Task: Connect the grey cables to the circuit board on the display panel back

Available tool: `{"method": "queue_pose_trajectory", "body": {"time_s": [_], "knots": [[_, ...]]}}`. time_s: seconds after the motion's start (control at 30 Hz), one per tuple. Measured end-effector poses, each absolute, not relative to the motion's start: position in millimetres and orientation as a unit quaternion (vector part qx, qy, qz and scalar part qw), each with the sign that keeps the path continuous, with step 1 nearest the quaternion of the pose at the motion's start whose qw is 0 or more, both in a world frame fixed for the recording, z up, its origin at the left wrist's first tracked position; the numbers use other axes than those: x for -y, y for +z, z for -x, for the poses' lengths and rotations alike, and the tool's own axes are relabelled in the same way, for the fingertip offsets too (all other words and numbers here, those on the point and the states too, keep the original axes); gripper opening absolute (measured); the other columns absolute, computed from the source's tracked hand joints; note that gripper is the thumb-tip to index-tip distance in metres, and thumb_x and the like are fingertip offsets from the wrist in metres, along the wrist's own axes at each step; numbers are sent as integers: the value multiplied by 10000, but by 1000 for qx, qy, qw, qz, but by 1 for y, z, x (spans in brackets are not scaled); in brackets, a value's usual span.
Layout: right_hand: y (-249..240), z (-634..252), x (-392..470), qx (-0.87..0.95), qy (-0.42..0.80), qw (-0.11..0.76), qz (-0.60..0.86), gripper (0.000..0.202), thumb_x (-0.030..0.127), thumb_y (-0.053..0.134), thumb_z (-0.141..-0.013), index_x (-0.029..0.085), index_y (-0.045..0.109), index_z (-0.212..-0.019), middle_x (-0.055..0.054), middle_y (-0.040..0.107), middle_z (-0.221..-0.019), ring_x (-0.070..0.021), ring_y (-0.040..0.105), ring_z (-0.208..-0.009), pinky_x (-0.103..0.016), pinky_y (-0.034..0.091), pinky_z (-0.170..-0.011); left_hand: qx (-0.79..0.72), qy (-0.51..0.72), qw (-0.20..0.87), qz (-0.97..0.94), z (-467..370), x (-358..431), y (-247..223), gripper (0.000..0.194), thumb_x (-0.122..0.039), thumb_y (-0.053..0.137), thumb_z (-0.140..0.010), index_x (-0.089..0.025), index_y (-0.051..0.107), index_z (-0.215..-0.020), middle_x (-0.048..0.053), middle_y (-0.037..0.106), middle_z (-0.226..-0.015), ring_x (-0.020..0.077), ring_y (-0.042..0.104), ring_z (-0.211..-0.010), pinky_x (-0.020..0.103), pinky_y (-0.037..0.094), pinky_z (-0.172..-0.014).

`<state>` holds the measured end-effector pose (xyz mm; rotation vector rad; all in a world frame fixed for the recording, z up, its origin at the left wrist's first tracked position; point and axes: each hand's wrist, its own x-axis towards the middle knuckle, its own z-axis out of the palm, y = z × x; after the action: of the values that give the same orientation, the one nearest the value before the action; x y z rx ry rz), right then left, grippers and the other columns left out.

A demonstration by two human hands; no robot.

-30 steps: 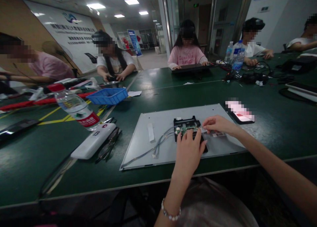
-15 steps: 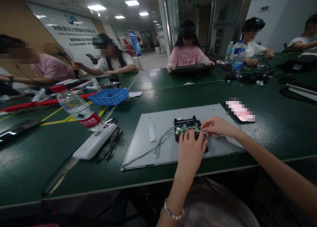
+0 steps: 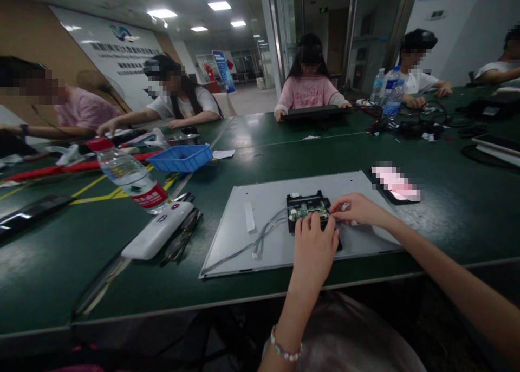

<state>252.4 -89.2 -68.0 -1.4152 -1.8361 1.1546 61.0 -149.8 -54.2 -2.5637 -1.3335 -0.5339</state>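
A grey flat panel [image 3: 227, 231] lies on the green table in front of me. On it sits a black plastic frame [image 3: 305, 197] carrying a green circuit board [image 3: 303, 214]. Grey cables [image 3: 264, 234] run from the frame's left side across the panel. My left hand [image 3: 314, 242] grips the frame's near edge, fingertips over the board and thumb at the right. Close beside it, my right hand [image 3: 357, 208] pinches at the board's right end; whatever is between thumb and forefinger is too small to make out. A white strip [image 3: 249, 217] lies left of the frame.
Left of the panel are a white power bank [image 3: 156, 231], glasses [image 3: 182, 236], a water bottle [image 3: 138, 182] and a blue tray [image 3: 181, 160]. A phone [image 3: 396, 183] lies right of the panel's far corner. Several people sit around the table, one across holding a dark panel [image 3: 314, 112].
My hands stay at the board, with only slight finger movement. At the far left, a person's arm has lowered toward the table. The view has shifted slightly.
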Motion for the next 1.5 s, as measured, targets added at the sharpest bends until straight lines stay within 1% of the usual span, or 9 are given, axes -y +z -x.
{"method": "queue_pose_trajectory", "body": {"time_s": [0.3,0.53,0.67,0.83,0.93,1.07,1.2,1.4,1.5], "knots": [[-71,-254,92,710,366,270,538,197,310,599,-767,175,705,-862,-49,703,-813,-114,585,-549,-215,445,-484,454,-191,98,865,-60,152,-56,306,-278,460,-926,-244,524,-1224,90,516,-1152,257,496,-1068,458,401,-971],[-70,-255,93,720,362,268,528,208,297,589,-768,172,712,-879,-49,706,-819,-129,610,-595,-218,461,-500,455,-187,93,866,-61,152,-57,313,-283,450,-932,-239,523,-1232,94,512,-1193,261,492,-1091,460,396,-980],[-71,-258,89,715,374,258,531,226,317,601,-762,171,718,-888,-41,700,-763,-128,597,-568,-229,466,-504,452,-184,93,868,-62,150,-58,322,-284,453,-931,-242,521,-1243,95,518,-1191,265,491,-1096,459,400,-970],[-67,-259,89,706,388,276,525,209,299,616,-749,161,714,-870,-41,695,-749,-128,602,-579,-229,471,-528,456,-190,89,865,-62,150,-58,420,-282,448,-936,-219,426,-1350,101,519,-1214,252,497,-1100,444,393,-983],[-66,-259,89,695,401,280,527,198,292,623,-743,164,709,-868,-41,697,-769,-136,613,-608,-233,479,-549,456,-193,87,864,-62,150,-58,451,-289,447,-938,-206,393,-1377,108,518,-1224,249,500,-1102,439,393,-985],[-67,-259,90,699,394,277,528,190,265,609,-742,163,709,-867,-35,693,-739,-145,619,-628,-233,474,-556,450,-186,94,869,-61,150,-58,383,-275,447,-938,-261,458,-1320,97,511,-1232,254,499,-1111,451,392,-985],[-67,-257,91,716,368,274,525,184,276,603,-753,161,710,-851,-35,688,-724,-140,607,-618,-233,468,-560,449,-184,94,869,-61,150,-58,291,-281,453,-935,-253,540,-1211,96,510,-1228,261,493,-1120,455,390,-991],[-71,-255,90,718,366,272,526,202,288,604,-748,172,713,-873,-45,704,-786,-139,613,-609,-222,447,-505,455,-183,92,867,-62,150,-58,290,-277,455,-932,-237,540,-1207,105,513,-1226,263,494,-1120,460,391,-992],[-71,-256,89,708,384,275,525,208,292,608,-739,167,710,-872,-51,705,-798,-138,617,-627,-219,451,-517,458,-182,90,866,-62,150,-58,323,-279,449,-936,-237,516,-1249,107,508,-1239,260,491,-1127,458,386,-999]]}}
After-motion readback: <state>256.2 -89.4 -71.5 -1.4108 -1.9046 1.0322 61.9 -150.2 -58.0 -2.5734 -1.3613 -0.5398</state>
